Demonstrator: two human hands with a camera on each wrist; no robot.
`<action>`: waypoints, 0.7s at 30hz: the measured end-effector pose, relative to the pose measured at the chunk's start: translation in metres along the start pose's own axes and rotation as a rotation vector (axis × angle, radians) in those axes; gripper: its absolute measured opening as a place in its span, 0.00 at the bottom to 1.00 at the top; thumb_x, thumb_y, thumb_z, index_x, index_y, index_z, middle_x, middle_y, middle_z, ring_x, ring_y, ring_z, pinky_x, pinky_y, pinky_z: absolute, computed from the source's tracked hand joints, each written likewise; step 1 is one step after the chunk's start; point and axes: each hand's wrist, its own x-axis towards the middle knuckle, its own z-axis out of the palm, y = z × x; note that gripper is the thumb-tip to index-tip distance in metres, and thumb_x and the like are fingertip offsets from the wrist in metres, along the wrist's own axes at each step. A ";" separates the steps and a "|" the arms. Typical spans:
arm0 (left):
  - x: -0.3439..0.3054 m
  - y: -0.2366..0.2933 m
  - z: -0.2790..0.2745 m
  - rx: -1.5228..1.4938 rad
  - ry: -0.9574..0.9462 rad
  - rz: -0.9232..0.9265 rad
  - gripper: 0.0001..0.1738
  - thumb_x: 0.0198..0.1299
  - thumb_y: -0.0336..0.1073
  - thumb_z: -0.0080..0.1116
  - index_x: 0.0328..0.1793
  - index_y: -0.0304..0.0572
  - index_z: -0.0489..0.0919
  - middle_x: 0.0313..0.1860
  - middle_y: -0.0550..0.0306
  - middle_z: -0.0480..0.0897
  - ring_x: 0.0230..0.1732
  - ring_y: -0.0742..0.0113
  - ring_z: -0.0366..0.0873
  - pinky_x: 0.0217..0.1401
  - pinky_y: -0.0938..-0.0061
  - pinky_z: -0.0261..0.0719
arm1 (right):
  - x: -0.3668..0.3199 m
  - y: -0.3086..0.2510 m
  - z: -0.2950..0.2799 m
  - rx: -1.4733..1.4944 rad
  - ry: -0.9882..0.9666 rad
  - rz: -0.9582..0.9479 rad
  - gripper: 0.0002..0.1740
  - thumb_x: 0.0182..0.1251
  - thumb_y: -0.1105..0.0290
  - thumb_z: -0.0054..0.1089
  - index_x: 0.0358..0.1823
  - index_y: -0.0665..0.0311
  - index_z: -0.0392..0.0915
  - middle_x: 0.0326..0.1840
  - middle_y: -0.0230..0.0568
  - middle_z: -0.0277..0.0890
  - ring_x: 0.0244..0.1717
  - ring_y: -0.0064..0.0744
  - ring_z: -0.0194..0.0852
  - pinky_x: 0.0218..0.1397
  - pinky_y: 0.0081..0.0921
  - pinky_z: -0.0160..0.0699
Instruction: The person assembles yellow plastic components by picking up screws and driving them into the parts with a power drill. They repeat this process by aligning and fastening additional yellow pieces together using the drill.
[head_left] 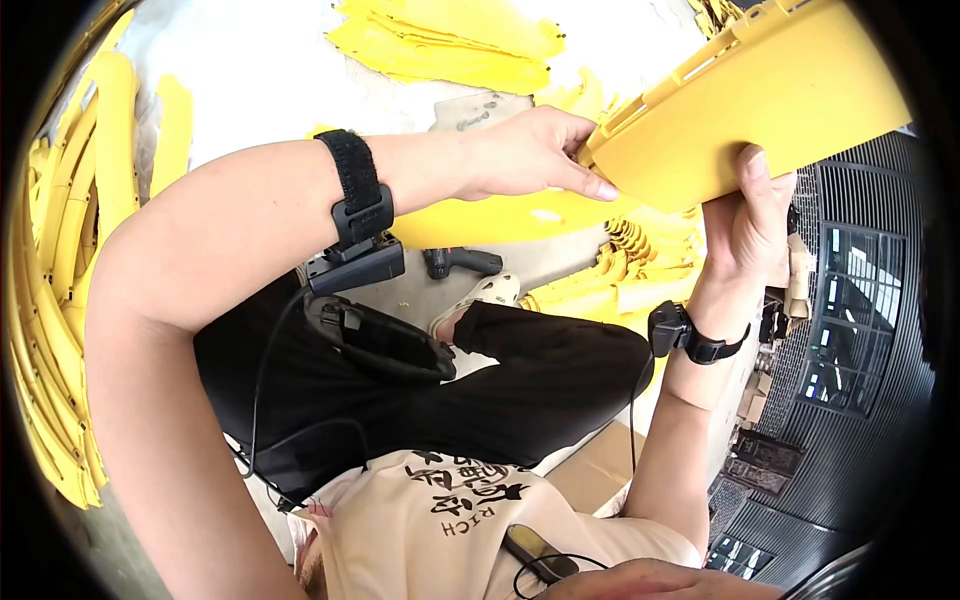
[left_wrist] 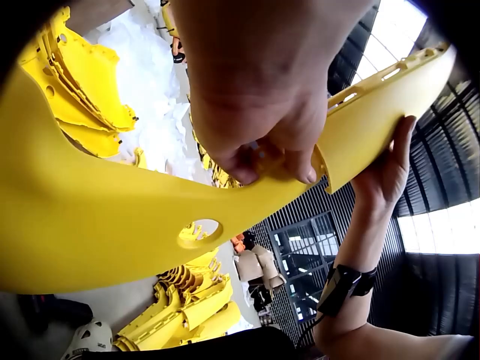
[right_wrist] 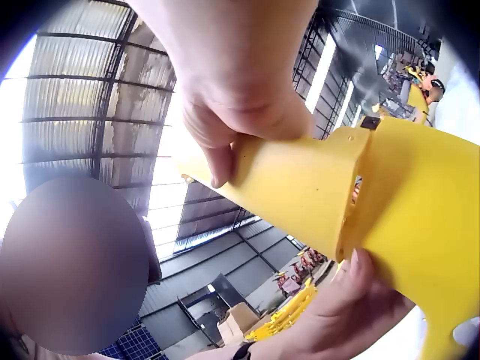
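Observation:
Two yellow plastic panels meet end to end in front of the person. In the head view, the right hand (head_left: 745, 235) grips the curved shorter panel (head_left: 760, 110), thumb on its smooth face and fingers beneath. The left hand (head_left: 525, 155) pinches the narrow end of the longer panel (left_wrist: 112, 217), right at the joint, with its thumb along the seam. This longer panel has an oval hole and stretches away under the left forearm. Slots and tabs line one long edge of the shorter panel. Part of the left fingers is hidden behind the panels in the head view.
Stacked yellow panels (head_left: 70, 250) stand on the left, more panels (head_left: 450, 40) lie ahead, and a nested pile (head_left: 625, 265) sits right of the foot. A dark power drill (head_left: 462, 262) lies on the floor. A black pouch (head_left: 380, 338) rests on the lap.

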 end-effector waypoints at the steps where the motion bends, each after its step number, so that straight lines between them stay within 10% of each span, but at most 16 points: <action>1: 0.001 -0.001 -0.002 0.005 -0.010 0.000 0.27 0.55 0.38 0.73 0.59 0.35 0.77 0.48 0.58 0.83 0.49 0.72 0.77 0.57 0.76 0.72 | 0.001 0.002 -0.002 -0.064 -0.019 0.027 0.27 0.64 0.71 0.67 0.63 0.67 0.69 0.58 0.40 0.76 0.59 0.34 0.75 0.68 0.36 0.70; 11: -0.009 0.014 -0.005 0.088 -0.080 0.014 0.40 0.59 0.44 0.69 0.74 0.43 0.63 0.61 0.55 0.77 0.60 0.67 0.74 0.65 0.70 0.70 | 0.017 -0.006 -0.008 -0.084 -0.188 0.044 0.26 0.64 0.72 0.67 0.61 0.69 0.70 0.56 0.43 0.78 0.60 0.36 0.76 0.67 0.37 0.72; 21: -0.012 0.026 -0.006 0.200 -0.012 0.016 0.31 0.61 0.52 0.66 0.65 0.45 0.75 0.49 0.62 0.83 0.44 0.77 0.80 0.52 0.79 0.79 | 0.030 -0.003 0.011 -0.045 -0.164 0.062 0.24 0.61 0.69 0.71 0.56 0.72 0.75 0.48 0.41 0.82 0.50 0.25 0.80 0.53 0.23 0.79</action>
